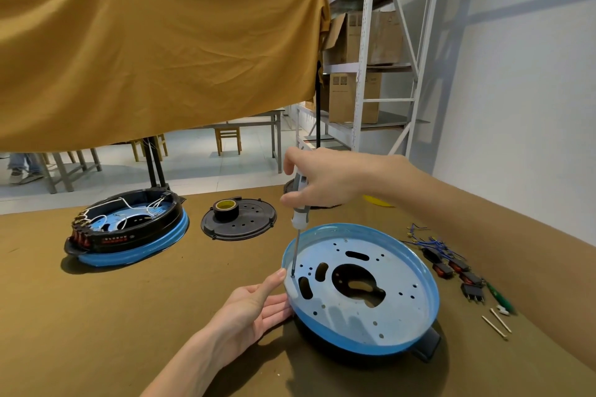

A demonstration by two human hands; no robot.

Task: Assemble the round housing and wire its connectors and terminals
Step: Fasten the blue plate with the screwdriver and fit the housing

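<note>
A round blue housing with a perforated pale plate lies on the brown table in front of me, over a black base. My right hand grips a grey-and-white screwdriver upright, its tip down at a hole near the plate's left rim. My left hand rests with straight fingers against the housing's left edge, thumb up beside the screwdriver tip. A second housing, black on a blue ring, sits at the left with white wires and red switches inside.
A black round cover with a roll of tape on it lies behind. Red-and-black switches with blue wires, a green tool and small sticks lie at the right. A yellow cloth hangs behind the table; shelving with boxes stands at the right.
</note>
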